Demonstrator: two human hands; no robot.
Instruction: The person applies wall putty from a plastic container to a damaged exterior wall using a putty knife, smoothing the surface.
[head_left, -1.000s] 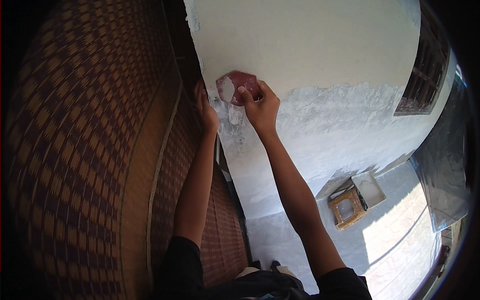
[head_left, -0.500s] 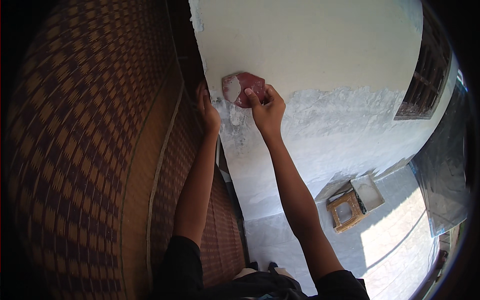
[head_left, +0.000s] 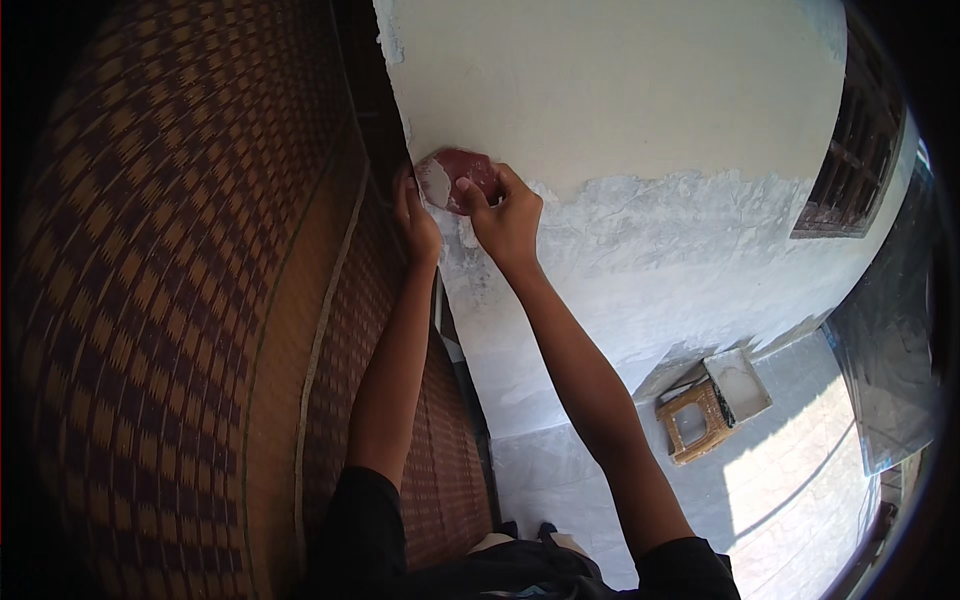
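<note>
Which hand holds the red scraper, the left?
No, the right hand grips the red scraper, its thumb pressed to the scraper's face.

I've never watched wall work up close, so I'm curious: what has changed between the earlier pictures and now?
The right hand has moved left with the red scraper, bringing it up to the left edge of the wall. Nothing was taken hold of or let go. The left hand stays beside that edge, and the brown stool has not moved.
</note>
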